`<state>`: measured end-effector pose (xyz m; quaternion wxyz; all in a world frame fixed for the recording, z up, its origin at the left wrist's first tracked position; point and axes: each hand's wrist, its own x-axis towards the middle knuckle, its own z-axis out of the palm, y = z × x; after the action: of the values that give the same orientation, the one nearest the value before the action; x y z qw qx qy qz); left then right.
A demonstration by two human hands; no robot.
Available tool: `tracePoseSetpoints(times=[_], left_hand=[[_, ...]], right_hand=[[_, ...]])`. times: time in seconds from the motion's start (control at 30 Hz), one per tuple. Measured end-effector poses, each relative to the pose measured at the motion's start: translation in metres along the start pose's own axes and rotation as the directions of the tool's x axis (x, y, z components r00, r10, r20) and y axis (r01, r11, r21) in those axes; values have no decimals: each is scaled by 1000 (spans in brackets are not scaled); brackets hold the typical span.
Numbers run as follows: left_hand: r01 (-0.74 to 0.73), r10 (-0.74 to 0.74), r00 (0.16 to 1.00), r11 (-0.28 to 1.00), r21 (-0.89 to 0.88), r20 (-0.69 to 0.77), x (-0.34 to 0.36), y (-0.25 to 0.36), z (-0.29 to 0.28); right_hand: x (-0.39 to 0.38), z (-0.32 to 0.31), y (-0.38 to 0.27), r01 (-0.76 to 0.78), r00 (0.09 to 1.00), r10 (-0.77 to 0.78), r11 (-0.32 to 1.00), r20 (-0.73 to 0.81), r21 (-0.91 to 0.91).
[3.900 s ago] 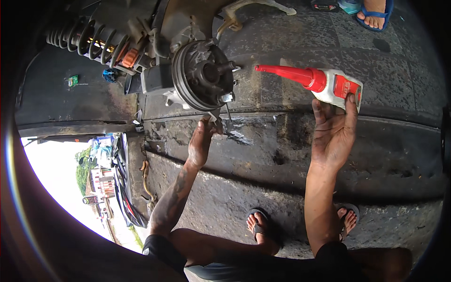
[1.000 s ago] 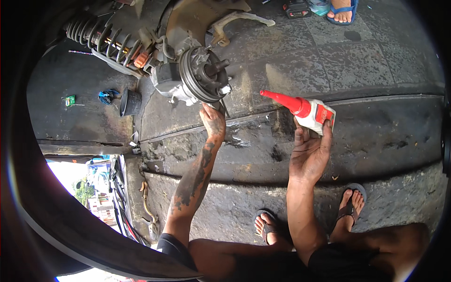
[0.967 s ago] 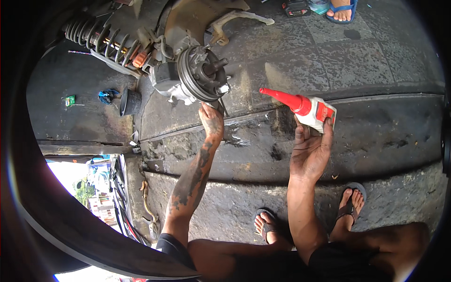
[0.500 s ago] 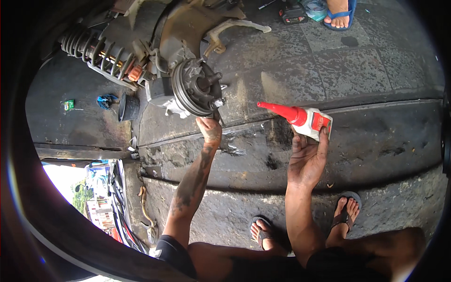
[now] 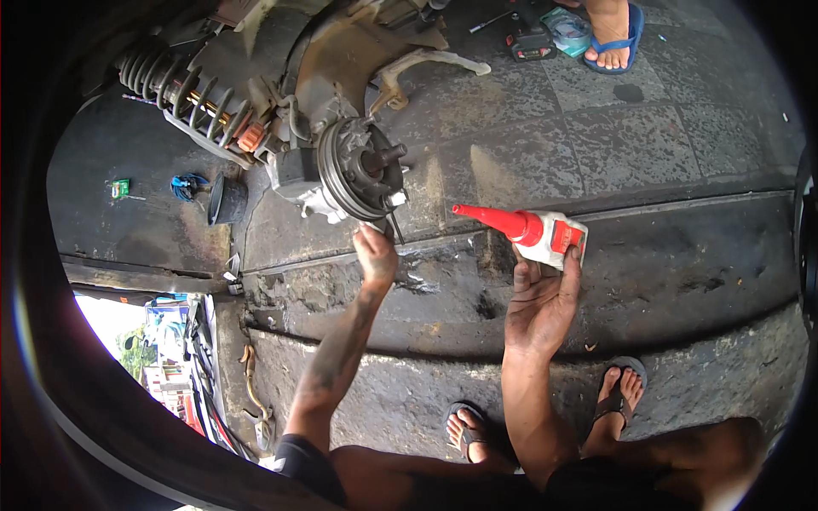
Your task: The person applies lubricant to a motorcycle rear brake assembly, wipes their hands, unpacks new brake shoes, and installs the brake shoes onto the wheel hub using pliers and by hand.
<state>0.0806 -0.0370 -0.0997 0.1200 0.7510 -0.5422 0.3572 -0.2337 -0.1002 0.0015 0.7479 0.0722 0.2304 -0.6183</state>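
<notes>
My right hand [image 5: 545,302] pinches a white squeeze bottle [image 5: 540,247] with a long red nozzle and a red label. It is held nearly on its side, the nozzle pointing left toward the wheel hub. My left hand [image 5: 376,255] is closed at the lower edge of that greasy metal hub [image 5: 351,183], a round brake plate with a stub axle sticking out. What its fingers grip is hidden under the plate; a thin dark rod [image 5: 397,228] shows beside them. To the hub's left runs a coil-spring shock absorber [image 5: 200,102] with an orange-red collar.
A dusty fender [image 5: 341,64] and a bent metal arm [image 5: 426,64] rise behind the hub. Farther back lie a cordless power tool [image 5: 530,44] and a clear plastic bag [image 5: 568,32], near another person's foot [image 5: 609,43] in a blue flip-flop. A black bucket [image 5: 227,200] stands left.
The view has shifted slightly. The bottle has come a little left and down, closer to the hub, its nozzle still pointing left. My left hand stays at the plate's lower edge.
</notes>
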Motion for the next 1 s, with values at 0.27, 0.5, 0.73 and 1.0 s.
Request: tracePoseSetpoints(times=[0.27,0.5,0.73,1.0], left_hand=[[63,77,874,961,-270,480,17,33,-38],[-316,280,945,916,248,169,11,29,-43],[415,-226,897,723,-552,379,-4,4,15],[940,-159,342,47,-339,926,75,49,-137]], right_hand=[[3,-19,-16,25,999,-24,999,24,-31],[8,-6,-8,41,999,-41,999,-9,25],[-4,3,14,-33,998,31,999,59,38],[8,2,0,24,1000,-25,998,8,53]])
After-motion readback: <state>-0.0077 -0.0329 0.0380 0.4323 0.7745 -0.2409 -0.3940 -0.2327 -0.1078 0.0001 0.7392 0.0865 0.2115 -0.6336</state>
